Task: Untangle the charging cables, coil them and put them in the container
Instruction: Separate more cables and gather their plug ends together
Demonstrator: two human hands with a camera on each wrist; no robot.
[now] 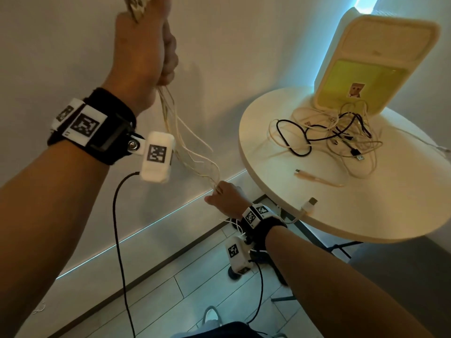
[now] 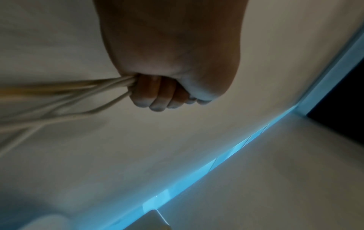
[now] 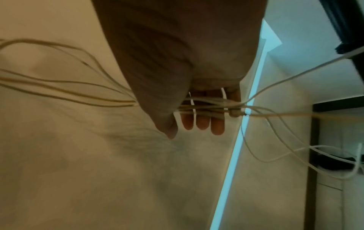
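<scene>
My left hand (image 1: 168, 57) is raised high near the wall and grips the top of a looped white cable (image 1: 188, 147); the left wrist view shows its fingers (image 2: 157, 96) curled round the strands (image 2: 78, 95). The loops hang down to my right hand (image 1: 218, 191), which holds them low beside the table. There the strands (image 3: 208, 107) run across its fingers (image 3: 201, 123) under the thumb. A tangle of black and white cables (image 1: 341, 137) lies on the round table (image 1: 268, 132). Behind the tangle stands a cream container (image 1: 380, 64) with a yellow-green panel.
A loose cream cable (image 1: 319, 179) lies on the table in front of the tangle. A white USB plug (image 1: 310, 203) rests at the table's near edge, its lead hanging off. Black table legs (image 1: 339, 247) and a tiled floor (image 1: 170, 289) are below. The wall is close on the left.
</scene>
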